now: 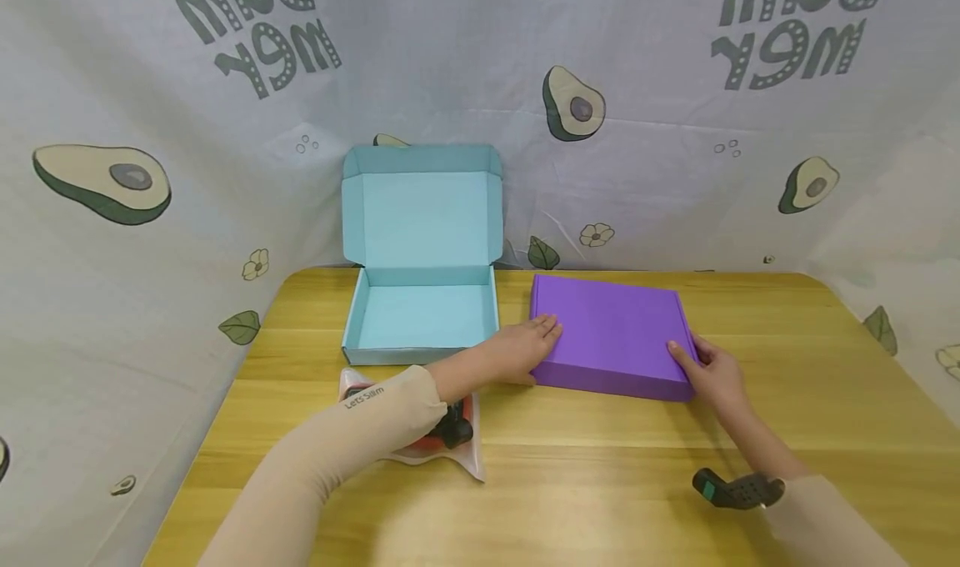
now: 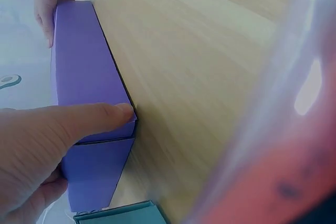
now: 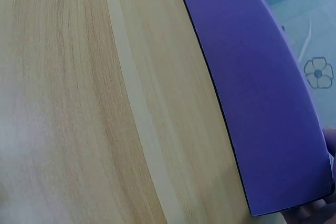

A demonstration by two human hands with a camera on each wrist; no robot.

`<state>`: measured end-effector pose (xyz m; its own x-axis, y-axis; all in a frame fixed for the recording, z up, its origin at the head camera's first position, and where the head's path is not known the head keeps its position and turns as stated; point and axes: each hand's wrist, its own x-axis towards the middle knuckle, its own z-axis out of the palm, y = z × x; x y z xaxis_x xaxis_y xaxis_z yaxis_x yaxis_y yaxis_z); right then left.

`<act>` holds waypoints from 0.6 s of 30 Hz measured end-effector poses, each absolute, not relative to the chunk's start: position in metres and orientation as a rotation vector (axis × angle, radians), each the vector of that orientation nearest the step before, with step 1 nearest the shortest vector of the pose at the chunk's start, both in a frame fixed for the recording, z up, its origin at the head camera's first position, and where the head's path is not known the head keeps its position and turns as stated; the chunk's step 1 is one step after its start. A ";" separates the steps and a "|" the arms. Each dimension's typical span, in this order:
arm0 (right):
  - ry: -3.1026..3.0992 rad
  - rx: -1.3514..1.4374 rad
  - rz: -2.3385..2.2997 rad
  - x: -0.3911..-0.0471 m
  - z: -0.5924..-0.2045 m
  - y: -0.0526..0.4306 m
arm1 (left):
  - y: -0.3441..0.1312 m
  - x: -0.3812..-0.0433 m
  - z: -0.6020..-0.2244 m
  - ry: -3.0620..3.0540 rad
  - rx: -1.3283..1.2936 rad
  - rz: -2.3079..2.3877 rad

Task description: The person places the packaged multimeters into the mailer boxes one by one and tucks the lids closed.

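A purple cardboard box (image 1: 611,329) with its lid closed lies flat on the wooden table, turned slightly. At its left front corner is the left hand (image 1: 517,350), fingers over the top. The left wrist view shows that thumb (image 2: 105,116) laid across the box's front face near the corner. The right hand (image 1: 716,375) grips the opposite end, its thumb on the lid and its fingers along the right side. Only a bit of the right fingers (image 3: 331,140) shows in the right wrist view, beside the box's end.
Left of the purple box stands a light blue box (image 1: 420,356), lid raised against the printed curtain (image 1: 660,42). Under the left forearm lies a clear plastic pack (image 1: 467,454) with red and black inside, partly hidden. A black device (image 1: 738,490) sits at the right wrist.
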<state>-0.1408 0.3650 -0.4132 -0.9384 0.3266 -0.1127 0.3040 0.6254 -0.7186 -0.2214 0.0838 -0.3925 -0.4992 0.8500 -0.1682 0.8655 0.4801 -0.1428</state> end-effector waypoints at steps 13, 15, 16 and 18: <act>-2.838 -0.548 1.212 -0.141 -0.413 0.365 | 0.082 -0.227 -0.397 2.648 1.565 -0.262; -2.837 -0.549 1.220 -0.141 -0.413 0.366 | 0.082 -0.227 -0.395 2.639 1.561 -0.260; -2.835 -0.548 1.224 -0.141 -0.413 0.366 | 0.082 -0.227 -0.394 2.632 1.561 -0.264; -2.830 -0.545 1.234 -0.141 -0.414 0.366 | 0.082 -0.229 -0.393 2.615 1.565 -0.269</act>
